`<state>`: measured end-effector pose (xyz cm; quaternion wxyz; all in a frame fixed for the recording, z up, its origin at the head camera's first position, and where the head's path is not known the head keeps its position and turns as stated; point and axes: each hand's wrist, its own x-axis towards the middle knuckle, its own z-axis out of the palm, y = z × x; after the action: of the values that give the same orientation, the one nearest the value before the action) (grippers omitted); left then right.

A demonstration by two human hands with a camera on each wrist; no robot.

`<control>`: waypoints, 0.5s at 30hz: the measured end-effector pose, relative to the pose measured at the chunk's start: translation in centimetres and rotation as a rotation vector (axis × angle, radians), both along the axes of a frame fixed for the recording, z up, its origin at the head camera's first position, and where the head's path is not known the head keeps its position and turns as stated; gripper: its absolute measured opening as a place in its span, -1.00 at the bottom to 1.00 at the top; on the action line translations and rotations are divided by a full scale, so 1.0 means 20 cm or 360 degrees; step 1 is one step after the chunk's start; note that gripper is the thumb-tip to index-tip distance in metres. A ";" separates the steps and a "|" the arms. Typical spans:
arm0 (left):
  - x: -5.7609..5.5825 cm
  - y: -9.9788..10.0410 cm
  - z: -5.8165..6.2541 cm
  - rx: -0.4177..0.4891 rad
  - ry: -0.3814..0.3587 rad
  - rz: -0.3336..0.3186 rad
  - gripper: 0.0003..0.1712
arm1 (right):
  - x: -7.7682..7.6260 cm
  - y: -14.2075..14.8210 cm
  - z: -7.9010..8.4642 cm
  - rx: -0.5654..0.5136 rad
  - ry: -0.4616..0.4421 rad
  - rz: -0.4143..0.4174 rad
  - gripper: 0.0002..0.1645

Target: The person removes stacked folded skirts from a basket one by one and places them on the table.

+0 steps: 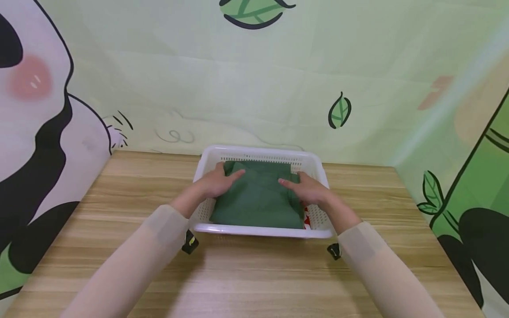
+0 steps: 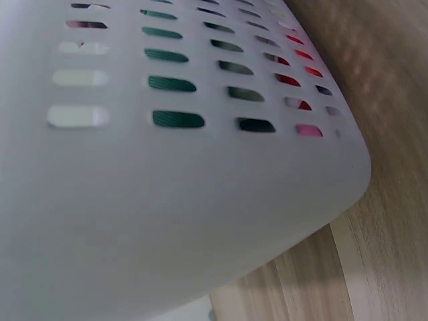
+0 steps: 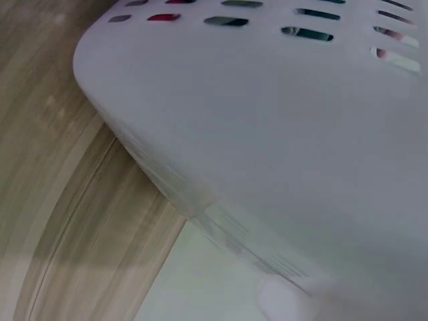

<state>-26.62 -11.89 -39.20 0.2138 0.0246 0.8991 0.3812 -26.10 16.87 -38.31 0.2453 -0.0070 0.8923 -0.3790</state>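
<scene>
A folded dark green cloth [image 1: 258, 198] lies in a white plastic basket [image 1: 262, 231] on the table. My left hand [image 1: 218, 182] reaches over the basket's left rim and holds the cloth at its left edge, thumb on top and the other fingers mostly hidden. On the opposite side my right hand [image 1: 310, 189] holds the right edge in the same way. Beside the cloth at the right, a red and white item [image 1: 307, 218] shows. The left wrist view has the slotted basket wall [image 2: 200, 187], with green and red inside; the right wrist view faces another wall [image 3: 234, 114].
The basket stands at the back of a wood-grain table [image 1: 254, 274], close to a pale green wall sheet [image 1: 254, 97] with printed leaves. Printed panda panels border the table at left and right. A small black device [image 1: 190, 242] sits at the left wrist.
</scene>
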 end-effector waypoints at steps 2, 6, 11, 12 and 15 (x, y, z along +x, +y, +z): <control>0.00 0.00 -0.01 0.0012 0.0016 -0.0007 0.21 | 0.00 0.00 -0.01 -0.0008 -0.0012 0.0024 0.17; 0.00 0.00 -0.02 0.0057 0.0058 -0.0029 0.22 | -0.01 0.00 -0.03 -0.0057 0.0017 0.0056 0.10; 0.00 -0.01 -0.04 0.0134 0.0107 -0.0051 0.16 | -0.03 0.01 -0.08 -0.0139 0.0116 0.0082 0.04; 0.00 -0.01 -0.04 0.0143 0.0114 -0.0052 0.14 | -0.03 0.02 -0.09 -0.0149 0.0129 0.0082 0.05; 0.00 0.00 -0.05 0.0185 0.0143 -0.0048 0.08 | -0.05 0.02 -0.11 -0.0174 0.0167 0.0051 0.08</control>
<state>-26.55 -11.92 -40.16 0.1772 0.0676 0.8837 0.4279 -27.00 17.33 -40.44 0.2033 -0.0545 0.8817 -0.4222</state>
